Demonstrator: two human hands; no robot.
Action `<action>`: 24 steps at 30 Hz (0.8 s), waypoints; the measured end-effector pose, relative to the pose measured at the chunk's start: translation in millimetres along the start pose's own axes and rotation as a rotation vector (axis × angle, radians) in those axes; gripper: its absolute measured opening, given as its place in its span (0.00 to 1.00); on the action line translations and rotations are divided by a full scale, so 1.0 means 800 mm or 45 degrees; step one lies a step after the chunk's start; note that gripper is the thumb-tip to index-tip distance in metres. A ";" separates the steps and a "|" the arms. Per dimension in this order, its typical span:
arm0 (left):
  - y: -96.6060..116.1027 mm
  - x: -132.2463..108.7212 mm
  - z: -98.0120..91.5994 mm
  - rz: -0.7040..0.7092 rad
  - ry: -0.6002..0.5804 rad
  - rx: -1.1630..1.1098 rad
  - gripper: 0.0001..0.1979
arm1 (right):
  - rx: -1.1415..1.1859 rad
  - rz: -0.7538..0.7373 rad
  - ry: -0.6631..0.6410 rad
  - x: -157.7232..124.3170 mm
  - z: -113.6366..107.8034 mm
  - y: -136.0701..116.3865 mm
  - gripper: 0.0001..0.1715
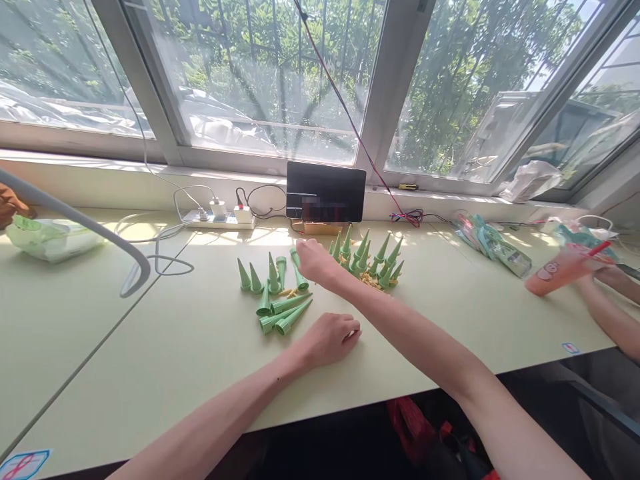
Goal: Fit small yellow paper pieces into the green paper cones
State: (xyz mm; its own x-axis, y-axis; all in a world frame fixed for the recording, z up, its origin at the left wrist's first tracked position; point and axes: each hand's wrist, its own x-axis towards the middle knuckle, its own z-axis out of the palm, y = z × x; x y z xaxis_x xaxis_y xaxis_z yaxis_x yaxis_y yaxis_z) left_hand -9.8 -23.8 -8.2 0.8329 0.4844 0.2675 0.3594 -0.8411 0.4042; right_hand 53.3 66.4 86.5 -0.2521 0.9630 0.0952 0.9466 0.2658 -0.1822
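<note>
My right hand (316, 261) reaches across the table with its fingers closed at a green cone-shaped spike (300, 275), whose wide end points down towards me. Below it, my left hand (331, 339) rests on the tabletop with curled fingers; whatever they may hold is hidden. Several loose green spikes (287, 313) lie or stand to the left of my hands, with small yellow pieces (290, 293) among them. Behind my right forearm stands a denser group of upright green spikes (363, 253), tips up, beside a pile of yellow pieces (373, 281).
A dark tablet (326, 192) leans at the back near a power strip (220, 219) with cables. A grey curved tube (100, 220) crosses the left side. At right are plastic packets (493, 243), a pink drink cup (555, 270) and another person's arm (607, 313).
</note>
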 end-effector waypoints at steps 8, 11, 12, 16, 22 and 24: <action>0.003 0.001 -0.002 -0.058 -0.036 -0.053 0.12 | 0.002 -0.042 -0.081 0.022 0.035 -0.015 0.19; 0.002 0.000 -0.002 -0.056 -0.053 -0.047 0.11 | 0.012 -0.002 -0.102 0.036 0.045 -0.018 0.20; 0.002 0.000 -0.002 -0.052 -0.055 -0.048 0.11 | 0.018 0.016 -0.108 0.041 0.048 -0.019 0.19; 0.002 -0.002 -0.001 -0.031 -0.044 -0.037 0.11 | 0.049 0.079 -0.124 0.055 0.059 -0.020 0.18; -0.001 -0.004 0.004 -0.039 -0.051 -0.027 0.10 | 0.087 0.145 -0.106 0.062 0.065 -0.014 0.19; -0.002 -0.003 0.005 -0.032 -0.038 -0.026 0.10 | 0.098 0.155 -0.095 0.062 0.066 -0.012 0.21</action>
State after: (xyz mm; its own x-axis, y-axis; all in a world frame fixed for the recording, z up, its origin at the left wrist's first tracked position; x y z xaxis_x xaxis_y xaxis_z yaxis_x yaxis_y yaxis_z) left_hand -11.0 -24.9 -12.9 0.8358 0.4979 0.2311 0.3720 -0.8234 0.4286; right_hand 20.8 114.0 41.6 -0.1536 0.9881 -0.0047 0.9536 0.1470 -0.2628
